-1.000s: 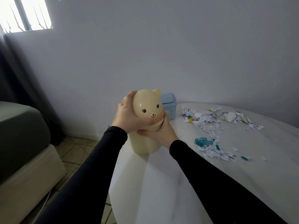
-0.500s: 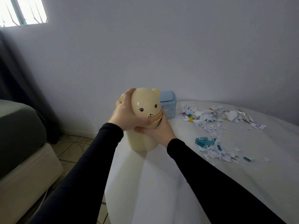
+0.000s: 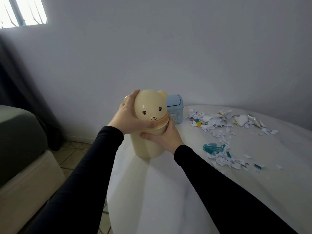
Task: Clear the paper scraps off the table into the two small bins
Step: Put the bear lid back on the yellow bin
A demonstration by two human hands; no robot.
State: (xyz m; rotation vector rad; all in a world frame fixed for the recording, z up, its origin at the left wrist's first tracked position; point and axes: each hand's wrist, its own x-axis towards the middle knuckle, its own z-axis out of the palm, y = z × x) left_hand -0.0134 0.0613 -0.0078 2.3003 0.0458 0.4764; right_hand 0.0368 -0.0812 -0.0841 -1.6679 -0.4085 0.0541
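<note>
At the far left is a window (image 3: 23, 12), with a dark curtain (image 3: 20, 92) below it and a bed (image 3: 20, 149) nearer. The left hand (image 3: 130, 117) curls over the bear-head lid (image 3: 150, 105) of the cream bin (image 3: 148, 142), thumb across the front under the face. The right hand (image 3: 165, 137) wraps round the bin's body just below the lid. This bin stands at the left edge of the white table (image 3: 168, 191). Just behind it to the right stands a small blue bin (image 3: 175, 108). Further right, paper scraps (image 3: 222, 122) lie scattered along the far side, and a second patch (image 3: 224, 157) lies nearer, well apart from both bins.
</note>
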